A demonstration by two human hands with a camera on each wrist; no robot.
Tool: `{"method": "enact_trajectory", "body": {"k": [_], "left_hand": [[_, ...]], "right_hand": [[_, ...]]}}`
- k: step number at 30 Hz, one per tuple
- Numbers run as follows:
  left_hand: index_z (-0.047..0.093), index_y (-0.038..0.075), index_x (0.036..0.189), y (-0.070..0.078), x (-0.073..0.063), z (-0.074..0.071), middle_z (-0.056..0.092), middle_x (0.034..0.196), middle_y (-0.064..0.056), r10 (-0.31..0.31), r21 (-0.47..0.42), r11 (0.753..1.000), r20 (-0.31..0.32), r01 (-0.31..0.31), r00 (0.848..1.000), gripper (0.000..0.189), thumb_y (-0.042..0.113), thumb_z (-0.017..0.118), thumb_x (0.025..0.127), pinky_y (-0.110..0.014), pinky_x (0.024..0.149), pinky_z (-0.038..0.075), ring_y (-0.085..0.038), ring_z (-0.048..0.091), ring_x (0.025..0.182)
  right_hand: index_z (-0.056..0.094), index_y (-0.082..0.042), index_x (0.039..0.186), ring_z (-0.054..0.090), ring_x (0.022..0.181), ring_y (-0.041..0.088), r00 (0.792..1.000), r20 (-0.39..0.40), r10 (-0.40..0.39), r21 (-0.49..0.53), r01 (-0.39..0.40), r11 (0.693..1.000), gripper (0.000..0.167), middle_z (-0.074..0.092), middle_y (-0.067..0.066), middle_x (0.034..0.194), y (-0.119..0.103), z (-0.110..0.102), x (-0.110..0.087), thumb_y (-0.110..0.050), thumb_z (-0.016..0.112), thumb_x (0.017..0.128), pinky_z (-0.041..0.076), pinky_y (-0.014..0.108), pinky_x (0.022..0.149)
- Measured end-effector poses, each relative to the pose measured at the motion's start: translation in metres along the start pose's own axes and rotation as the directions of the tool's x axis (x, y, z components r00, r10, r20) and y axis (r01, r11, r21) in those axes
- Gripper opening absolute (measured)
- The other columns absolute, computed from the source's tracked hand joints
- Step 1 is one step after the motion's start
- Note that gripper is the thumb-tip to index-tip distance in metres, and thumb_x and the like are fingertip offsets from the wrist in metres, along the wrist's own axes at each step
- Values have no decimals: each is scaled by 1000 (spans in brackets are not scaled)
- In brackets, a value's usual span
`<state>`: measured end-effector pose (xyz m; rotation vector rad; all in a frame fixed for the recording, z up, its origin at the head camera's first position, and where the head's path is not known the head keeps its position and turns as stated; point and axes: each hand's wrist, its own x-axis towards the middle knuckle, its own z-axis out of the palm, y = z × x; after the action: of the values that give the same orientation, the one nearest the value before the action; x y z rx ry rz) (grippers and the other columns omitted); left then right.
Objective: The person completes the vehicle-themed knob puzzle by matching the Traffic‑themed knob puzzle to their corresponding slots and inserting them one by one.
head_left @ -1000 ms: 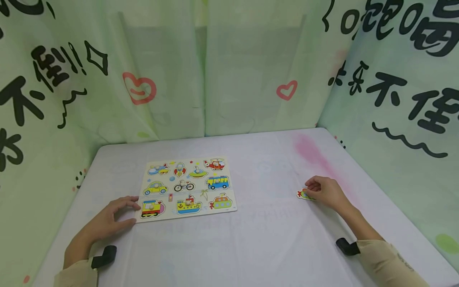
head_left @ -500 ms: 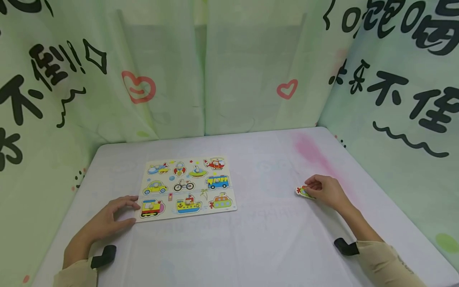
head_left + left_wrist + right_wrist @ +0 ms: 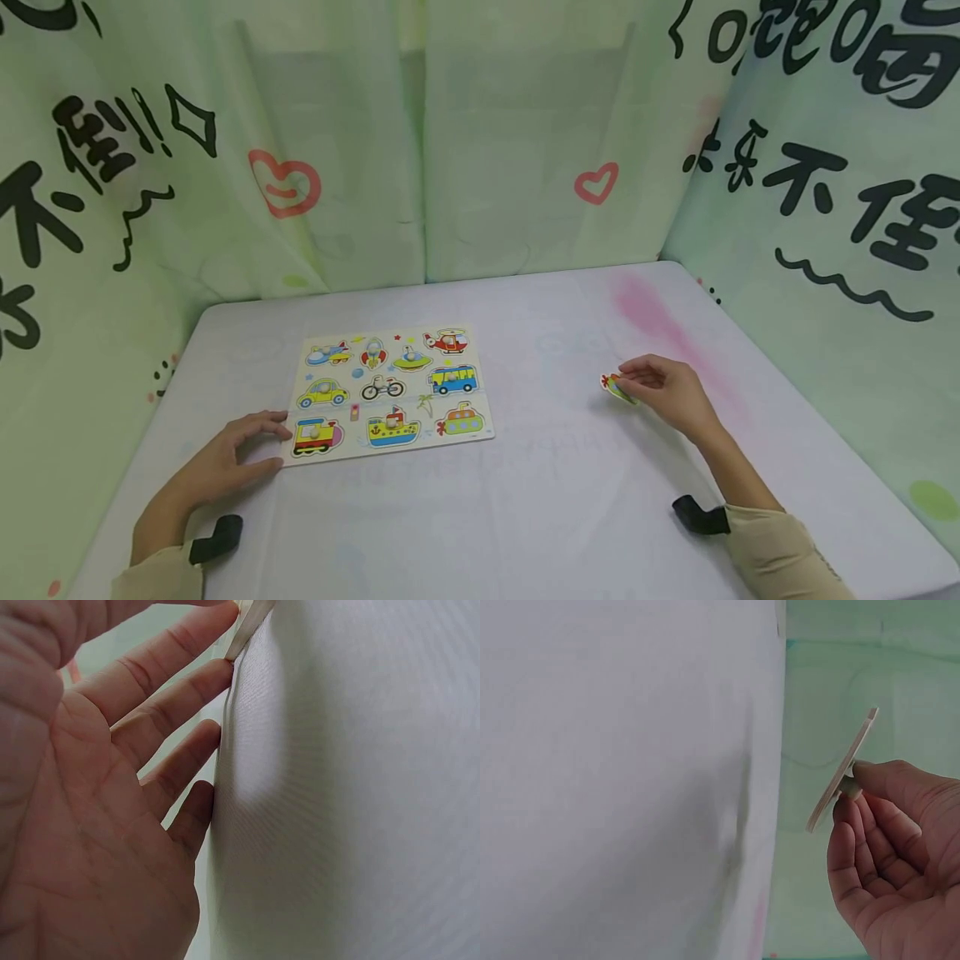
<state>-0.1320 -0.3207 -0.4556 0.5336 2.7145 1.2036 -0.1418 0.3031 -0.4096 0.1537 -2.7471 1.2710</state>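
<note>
My right hand [image 3: 670,395] pinches the knob [image 3: 850,787] of a small flat puzzle piece [image 3: 619,389] between thumb and fingers. The piece is green and yellow with a red end at its left; my fingers cover part of it. In the right wrist view the puzzle piece [image 3: 842,772] is seen edge-on, tilted and clear of the cloth. At the left edge of the puzzle board [image 3: 431,404], the thumb and fingertips of my left hand [image 3: 215,463] rest against its side. A picture of a green submarine [image 3: 461,419] fills the board's near right corner.
Other vehicle pictures on the board include a boat [image 3: 393,429], a bus [image 3: 453,379] and a train [image 3: 317,436]. A white cloth [image 3: 555,500] with a pink stain [image 3: 651,312] covers the table. Green curtains [image 3: 517,167] stand around its back and sides.
My right hand has lifted the puzzle piece off the cloth and moved it a little to the left. The left hand and the board stay in place.
</note>
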Motion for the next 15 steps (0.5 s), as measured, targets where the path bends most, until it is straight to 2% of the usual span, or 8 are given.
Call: {"method": "enact_trajectory", "body": {"k": [8,15], "left_hand": [[67,10,111,0,0,-1,52,144,-27,13,3,1000,-10,-13,1000,31,11,81,84,-77,107,25,-54,33,138],[67,10,111,0,0,-1,52,144,-28,26,4,1000,-9,-26,1000,30,10,81,84,-78,107,25,-55,34,138]], "right_hand": [[71,-2,116,69,88,6,1000,15,0,115,-2,993,32,74,15,108,-21,14,5,-23,77,93,57,18,76],[71,-3,117,70,90,7,999,41,6,166,-12,986,33,74,14,110,-32,28,10,-25,77,93,57,20,79]]}}
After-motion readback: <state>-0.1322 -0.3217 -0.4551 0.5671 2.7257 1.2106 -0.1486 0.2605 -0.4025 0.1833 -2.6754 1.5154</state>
